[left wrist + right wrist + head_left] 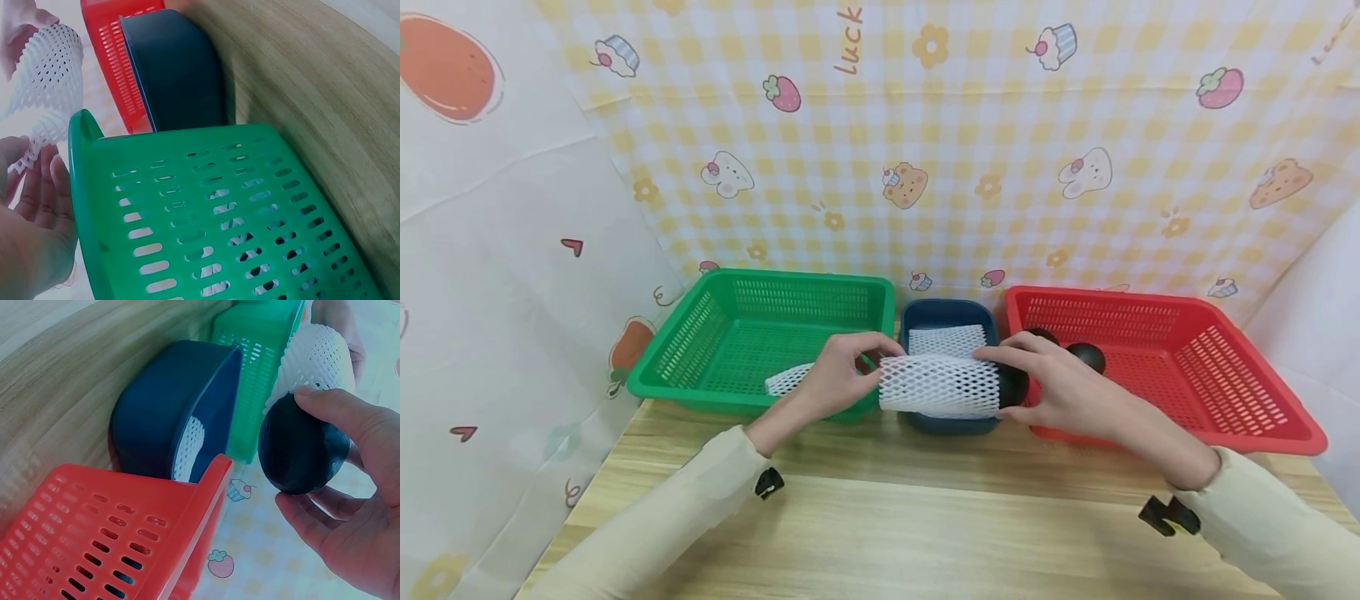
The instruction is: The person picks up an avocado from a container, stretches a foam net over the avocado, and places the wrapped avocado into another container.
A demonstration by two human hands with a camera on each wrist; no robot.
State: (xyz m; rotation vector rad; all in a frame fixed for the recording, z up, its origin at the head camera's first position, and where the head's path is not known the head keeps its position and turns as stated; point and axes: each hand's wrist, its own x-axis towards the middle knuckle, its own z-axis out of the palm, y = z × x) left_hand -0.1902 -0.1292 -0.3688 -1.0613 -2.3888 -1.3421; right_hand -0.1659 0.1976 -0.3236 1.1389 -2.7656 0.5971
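A white foam net sleeve [934, 385] is stretched level between the two hands, above the dark blue bin [951, 310]. My left hand [838, 373] pinches its left end between thumb and fingers; the left wrist view shows that open net edge [39, 140] at the fingertips. A dark, smooth, egg-shaped fruit like an avocado [303, 450] sits partly inside the sleeve's right end. Around the fruit curl the fingers and thumb of my right hand [1063, 383], the thumb at the net's edge. More white netting [946, 340] lies in the bin.
On the left stands a green basket [805, 287] with a white-netted piece [786, 379] near its front. A red basket [1150, 304] on the right contains dark fruits [1086, 357] at its left side. The wooden tabletop [880, 533] stretches in front; a patterned cloth [865, 125] hangs behind.
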